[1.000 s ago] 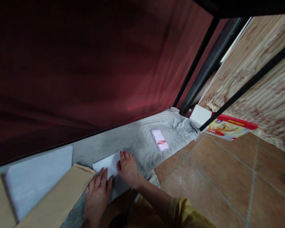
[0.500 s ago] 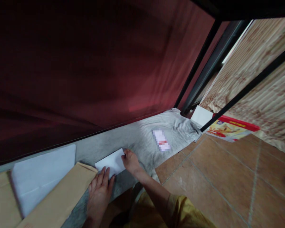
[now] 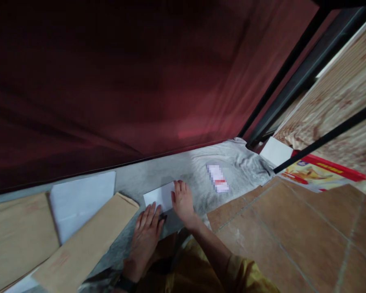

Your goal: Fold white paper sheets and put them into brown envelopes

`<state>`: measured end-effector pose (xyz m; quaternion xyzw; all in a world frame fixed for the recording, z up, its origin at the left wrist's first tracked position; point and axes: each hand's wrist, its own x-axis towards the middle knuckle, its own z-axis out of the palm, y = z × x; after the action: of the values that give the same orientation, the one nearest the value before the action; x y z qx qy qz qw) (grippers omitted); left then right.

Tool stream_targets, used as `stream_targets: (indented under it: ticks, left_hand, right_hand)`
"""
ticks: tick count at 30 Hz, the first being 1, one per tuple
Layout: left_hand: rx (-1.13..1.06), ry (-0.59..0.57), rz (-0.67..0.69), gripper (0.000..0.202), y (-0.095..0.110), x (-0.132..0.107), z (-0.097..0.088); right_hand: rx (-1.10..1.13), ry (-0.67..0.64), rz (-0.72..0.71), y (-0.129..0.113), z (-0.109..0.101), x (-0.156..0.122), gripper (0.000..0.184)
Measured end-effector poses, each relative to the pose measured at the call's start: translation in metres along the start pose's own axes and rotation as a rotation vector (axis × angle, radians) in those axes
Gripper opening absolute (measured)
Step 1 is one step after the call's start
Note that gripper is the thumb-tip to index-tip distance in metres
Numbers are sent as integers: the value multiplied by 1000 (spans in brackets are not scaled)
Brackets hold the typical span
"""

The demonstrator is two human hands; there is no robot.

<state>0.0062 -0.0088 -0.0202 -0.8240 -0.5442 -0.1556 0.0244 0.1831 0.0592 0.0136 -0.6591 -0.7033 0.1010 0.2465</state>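
Observation:
A small folded white paper (image 3: 161, 196) lies on the grey cloth (image 3: 171, 165). My left hand (image 3: 147, 228) rests flat over its near left edge, fingers stretched out and slightly apart. Across its right end, my right hand (image 3: 183, 200) lies with the fingers extended, pressing down on the paper. Left of my left hand is a long brown envelope (image 3: 88, 240), its upper end close to the white paper. Larger white sheets (image 3: 82, 199) lie partly under that envelope.
Another brown envelope (image 3: 21, 228) is at the far left. A blurred-out card (image 3: 218, 178) lies on the cloth to the right. A dark red curtain (image 3: 155, 101) hangs behind. Black metal bars (image 3: 326, 138), a printed box (image 3: 320, 171) and brown floor tiles (image 3: 277, 228) are on the right.
My right hand has gone from pinching the paper's right end to lying flat across it. My left hand stays on the near edge. The whole view has shifted left.

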Motion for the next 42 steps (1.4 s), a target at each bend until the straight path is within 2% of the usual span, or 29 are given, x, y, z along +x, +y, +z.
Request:
stream_targets:
  ticks: [4,6,12,16,19,22,26,30,34,39,42]
  left_hand:
    - [16,-33,-22,52,1,-4,0]
    - [23,-43,-28,51,1,-6,1]
    - [13,-27,-137,56,4,-18,-2]
    - [-6,-10,-136,56,1,-22,-19]
    - [41,41,-234,64,-16,-17,-39]
    - [109,47,-449,90,-47,-10,-55]
    - [112,-133,-561,100,-89,-6,-58]
    - [80,-313,-554,101,-106,1,-63]
    - [63,-321,-517,101,-99,9,-74]
    - [35,-117,-400,101,-70,9,-79]
    - [16,-33,-311,100,-52,7,-78]
  right_hand:
    - [83,-122,-360,-17,10,-16,43]
    - [83,-173,-433,-20,18,-20,42]
    - [11,-145,-376,-10,28,-22,46]
    - [-18,-102,-320,0,27,-23,52]
    - [-23,-94,-334,3,28,-24,53]
    - [-30,-91,-327,2,28,-25,54]
    - [-23,-93,-315,1,28,-25,53]
    - [-22,-99,-304,0,26,-24,53]
    - [-26,-110,-294,-1,23,-23,54]
    - [-1,-118,-306,-1,21,-22,51]
    - [63,-106,-308,2,20,-20,47]
